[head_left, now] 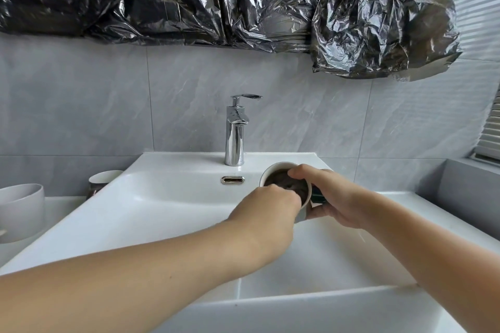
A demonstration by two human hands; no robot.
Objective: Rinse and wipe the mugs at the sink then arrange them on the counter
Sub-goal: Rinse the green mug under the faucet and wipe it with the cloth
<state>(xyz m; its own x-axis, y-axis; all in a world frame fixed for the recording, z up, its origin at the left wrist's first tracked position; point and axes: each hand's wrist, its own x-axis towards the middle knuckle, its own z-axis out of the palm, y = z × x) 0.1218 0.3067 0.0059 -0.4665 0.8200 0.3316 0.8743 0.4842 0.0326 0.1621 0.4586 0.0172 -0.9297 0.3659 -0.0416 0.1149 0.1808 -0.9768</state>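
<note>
Wiping looks to be the step in hand. The mug (286,186) sits right of centre in the frame, tipped on its side over the right part of the white sink (167,213), its mouth turned toward the left so that the inside can be reached. The right hand (328,197) wraps it from the right: fingers curl over the top of the rim and the thumb presses underneath, a firm closed hold that steadies the mug against the push of the other hand. The left hand (270,207) comes in from the lower left with its fingers bunched and tucked into the mouth. They seem to pinch a dark cloth (282,182) inside, though the knuckles hide the fingertips and I cannot tell the exact hold.

The mug has a pale outer wall and rim; its interior reads dark, filled by the wadded cloth, and a dark green patch shows at its right side under the right hand. Whether it is wet cannot be told.

The chrome faucet (234,132) stands above centre, with no water visibly running. At the left edge, on the counter (62,205), wait another mug (104,180) and a pale grey bowl (21,211), so I judge the task partly done at most.
</note>
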